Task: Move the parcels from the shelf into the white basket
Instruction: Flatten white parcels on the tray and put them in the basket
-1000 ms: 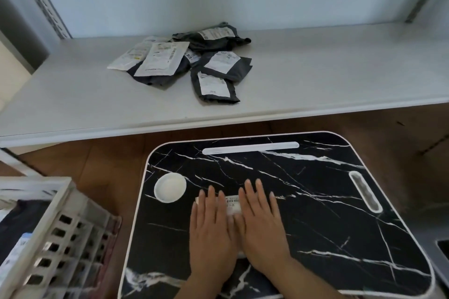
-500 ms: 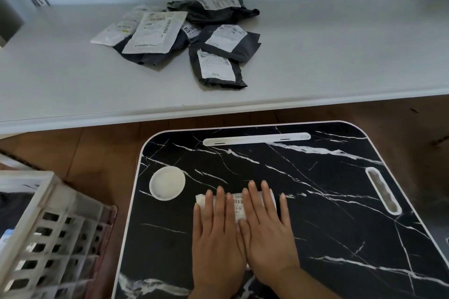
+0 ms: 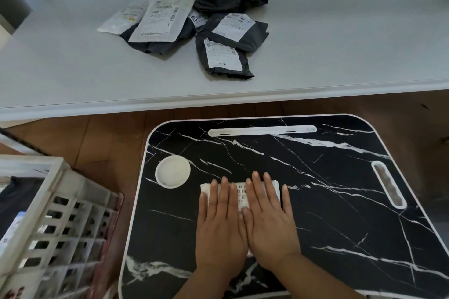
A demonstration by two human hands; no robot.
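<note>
Pressing flat, straight fingers of both hands on a white parcel atop the counter; next, grip it and carry it left into the basket.

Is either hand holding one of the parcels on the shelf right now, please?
No, the left hand and right hand lie flat on a white parcel on the marble tray.

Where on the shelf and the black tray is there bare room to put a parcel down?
Shelf: bare right of the parcel pile. Black tray: bare between right hand and side slot; crowded near the round dish.
</note>
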